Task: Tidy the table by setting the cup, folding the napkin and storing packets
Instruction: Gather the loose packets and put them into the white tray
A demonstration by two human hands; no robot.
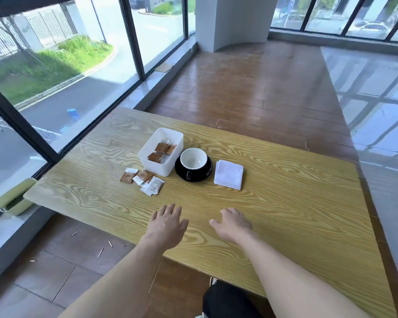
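A cup [193, 158], white inside and black outside, stands upright on a black saucer [206, 174] in the middle of the wooden table [285, 203]. To its right lies a white napkin [228, 177], folded into a square. Left of the cup stands a white plastic box [147, 157] with brown packets [162, 151] inside. Several loose brown and white packets [143, 179] lie on the table in front of the box. My left hand [167, 224] and my right hand [233, 223] rest flat on the table near its front edge, fingers spread, holding nothing.
Tall glass windows with dark frames run along the left side. A pale green object [15, 200] sits by the window past the table's left corner. Wooden floor [251, 88] stretches beyond the table. Small sticks lie on the tiled floor at lower left.
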